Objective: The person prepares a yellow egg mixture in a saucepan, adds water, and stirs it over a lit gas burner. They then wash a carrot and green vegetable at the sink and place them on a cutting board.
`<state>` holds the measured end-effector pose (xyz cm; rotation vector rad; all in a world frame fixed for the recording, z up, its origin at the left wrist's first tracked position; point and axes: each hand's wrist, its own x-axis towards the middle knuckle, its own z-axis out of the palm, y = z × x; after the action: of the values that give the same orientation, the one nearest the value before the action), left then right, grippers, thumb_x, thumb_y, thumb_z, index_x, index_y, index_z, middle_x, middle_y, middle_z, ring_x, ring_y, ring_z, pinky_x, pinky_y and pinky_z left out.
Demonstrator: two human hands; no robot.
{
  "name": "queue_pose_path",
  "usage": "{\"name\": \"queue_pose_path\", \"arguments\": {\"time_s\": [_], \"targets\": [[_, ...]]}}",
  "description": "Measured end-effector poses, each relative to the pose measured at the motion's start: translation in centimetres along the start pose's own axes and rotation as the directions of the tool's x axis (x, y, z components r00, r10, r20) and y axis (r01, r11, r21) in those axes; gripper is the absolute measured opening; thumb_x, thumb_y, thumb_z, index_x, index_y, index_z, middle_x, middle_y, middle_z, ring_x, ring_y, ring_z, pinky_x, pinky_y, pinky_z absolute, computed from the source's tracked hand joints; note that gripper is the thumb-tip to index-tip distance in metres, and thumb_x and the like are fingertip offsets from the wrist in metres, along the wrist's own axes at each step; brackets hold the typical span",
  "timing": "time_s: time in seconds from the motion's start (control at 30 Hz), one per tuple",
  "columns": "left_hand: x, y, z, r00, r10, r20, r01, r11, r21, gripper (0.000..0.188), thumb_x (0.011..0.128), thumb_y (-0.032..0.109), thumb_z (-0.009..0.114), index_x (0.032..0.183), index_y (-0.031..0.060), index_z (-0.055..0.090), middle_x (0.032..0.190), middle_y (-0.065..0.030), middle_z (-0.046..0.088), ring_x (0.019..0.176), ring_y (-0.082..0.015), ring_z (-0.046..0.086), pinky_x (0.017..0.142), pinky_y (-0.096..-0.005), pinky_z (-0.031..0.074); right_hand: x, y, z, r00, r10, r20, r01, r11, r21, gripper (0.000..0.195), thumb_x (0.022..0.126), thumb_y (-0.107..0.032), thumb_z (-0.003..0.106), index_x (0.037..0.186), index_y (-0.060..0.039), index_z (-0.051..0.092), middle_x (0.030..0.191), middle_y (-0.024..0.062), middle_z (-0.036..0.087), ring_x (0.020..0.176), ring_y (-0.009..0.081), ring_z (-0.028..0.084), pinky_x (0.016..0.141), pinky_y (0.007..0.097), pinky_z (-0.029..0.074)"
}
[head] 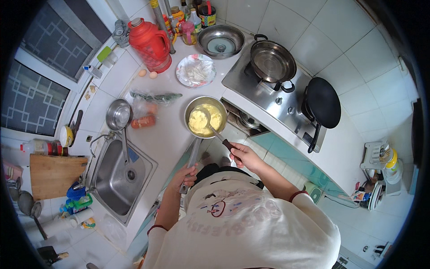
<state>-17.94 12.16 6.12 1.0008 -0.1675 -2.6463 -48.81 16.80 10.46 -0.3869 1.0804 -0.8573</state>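
Observation:
My left hand (186, 176) grips the long metal handle of a saucepan (222, 105), held in front of me at the counter's edge. Inside the pan lies a pale yellow, thick mash (199, 121). My right hand (244, 155) is closed on the dark handle of a metal ladle or large spoon (217, 133), whose bowl rests in the yellow mash. Beyond the pan, a floral plate (196, 71) holds a crumpled clear plastic bag. Bagged green vegetables (164, 97) and a packet of orange-red food (143, 122) lie left of the pan.
A steel sink (117, 181) is at the left, with another small saucepan (119, 114) at its far rim. Two eggs (153, 75) lie near a red thermos jug (147, 43). The gas stove (268, 97) at the right bears a steel pot (272, 61) and a black wok (324, 102).

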Motion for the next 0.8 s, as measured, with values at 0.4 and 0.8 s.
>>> {"name": "queue_pose_path", "arguments": {"time_s": [0.4, 0.8], "targets": [[1.7, 5.3, -1.5, 0.994, -0.111, 0.017, 0.109, 0.989, 0.101, 0.027, 0.092, 0.018, 0.062, 0.115, 0.011, 0.049, 0.074, 0.0002, 0.045, 0.044, -0.0009, 0.032, 0.034, -0.0161, 0.025, -1.0, -2.6, 0.9, 0.751, -0.652, -0.105, 0.12, 0.291, -0.949, 0.053, 0.085, -0.008, 0.059, 0.136, -0.0034, 0.045, 0.091, 0.0262, 0.062, 0.083, 0.0415, 0.061, 0.077, 0.0458, 0.05], [2.5, 5.2, -2.1, 0.995, -0.096, 0.032, 0.093, 0.993, 0.077, 0.03, 0.092, 0.017, 0.059, 0.12, 0.0096, 0.049, 0.07, 0.0004, 0.04, 0.04, -0.003, 0.03, 0.031, -0.0181, 0.025, 6.4, 2.1, -1.1, 0.988, -0.149, -0.046, 0.128, 0.943, -0.306, 0.053, 0.099, -0.028, 0.05, 0.142, -0.0029, 0.034, 0.096, 0.0048, 0.06, 0.076, 0.0097, 0.057, 0.06, 0.0244, 0.048]]}}
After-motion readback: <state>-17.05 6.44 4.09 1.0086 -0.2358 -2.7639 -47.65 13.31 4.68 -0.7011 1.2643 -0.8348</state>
